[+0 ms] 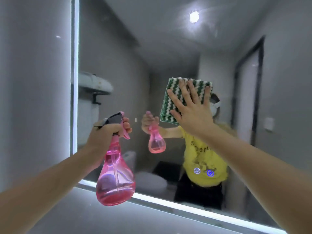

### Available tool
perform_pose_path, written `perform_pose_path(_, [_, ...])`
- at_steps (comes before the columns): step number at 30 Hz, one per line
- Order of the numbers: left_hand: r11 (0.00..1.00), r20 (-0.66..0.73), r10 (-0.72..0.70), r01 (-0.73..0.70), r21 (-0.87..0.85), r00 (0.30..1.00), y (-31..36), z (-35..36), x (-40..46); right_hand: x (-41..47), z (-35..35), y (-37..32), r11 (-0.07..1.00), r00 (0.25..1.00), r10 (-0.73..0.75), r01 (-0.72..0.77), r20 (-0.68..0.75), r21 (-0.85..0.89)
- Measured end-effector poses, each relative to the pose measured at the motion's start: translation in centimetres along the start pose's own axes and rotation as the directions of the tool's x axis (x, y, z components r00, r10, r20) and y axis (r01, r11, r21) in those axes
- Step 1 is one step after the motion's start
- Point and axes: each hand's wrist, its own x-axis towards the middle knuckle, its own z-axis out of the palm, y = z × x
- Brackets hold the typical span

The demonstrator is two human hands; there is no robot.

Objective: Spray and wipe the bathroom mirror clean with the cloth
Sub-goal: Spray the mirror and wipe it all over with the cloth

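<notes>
A large wall mirror (135, 65) with a lit white edge fills most of the head view. My right hand (190, 108) lies flat, fingers spread, pressing a green and white striped cloth (170, 98) against the glass right of centre. My left hand (108, 134) grips the neck and trigger of a pink see-through spray bottle (116, 176) with a black nozzle, held upright in front of the mirror's lower left part, its nozzle pointing at the glass. A little pink liquid sits in the bottle's base.
Grey wall (33, 81) lies left of and below the mirror. Two small lit touch buttons (203, 172) glow on the lower glass. The reflection shows a person in a yellow shirt, a toilet, a shelf, a door and a ceiling light.
</notes>
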Motion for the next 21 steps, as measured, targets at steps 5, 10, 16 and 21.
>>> perform_pose_path(5, [0.994,-0.037,0.058,-0.054,0.093,0.998,-1.4,-5.1,0.8,-1.0,2.2,-7.2,0.995,0.996,-0.085,0.086,0.029,-0.053])
perform_pose_path(10, [0.994,-0.054,0.085,-0.081,0.069,0.995,-3.6,-10.8,3.1,-1.0,4.6,-16.9,0.975,0.962,-0.212,0.221,0.170,-0.034])
perform_pose_path(16, [0.989,0.005,0.091,-0.091,0.115,0.996,-6.4,-16.5,5.1,-0.4,7.9,-25.0,0.962,0.961,-0.261,0.266,0.094,-0.054])
perform_pose_path(21, [0.994,0.000,0.069,-0.069,0.088,0.998,-7.2,-18.2,6.0,0.1,7.4,-23.0,0.937,0.939,-0.340,0.343,0.052,-0.067])
